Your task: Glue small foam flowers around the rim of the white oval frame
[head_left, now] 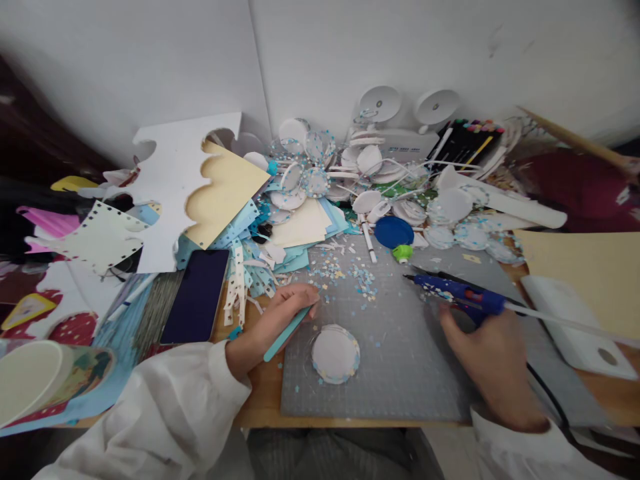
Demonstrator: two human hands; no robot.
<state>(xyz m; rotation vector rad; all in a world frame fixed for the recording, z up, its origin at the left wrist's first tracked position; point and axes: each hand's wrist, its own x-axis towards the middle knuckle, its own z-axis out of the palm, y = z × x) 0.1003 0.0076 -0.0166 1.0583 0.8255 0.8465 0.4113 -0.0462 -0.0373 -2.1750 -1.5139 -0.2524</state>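
My left hand (280,317) rests at the left edge of a grey cutting mat (400,373) and grips a teal strip (286,333) that slants down to the left. A white paper circle (335,353) with a blue speckled rim lies on the mat just right of that hand. My right hand (493,363) holds a blue glue gun (457,293) whose nozzle points left, low over the mat, with a clear glue stick sticking out to the right. Blue and white confetti bits (350,273) are scattered on the mat's far part.
A dark phone (197,297) lies left of the mat. Several white discs, a blue lid (393,232), a green cap (403,253) and a marker set (465,140) pile up against the wall. Cut cardboard (180,180) leans at the far left; a white box (575,320) sits right.
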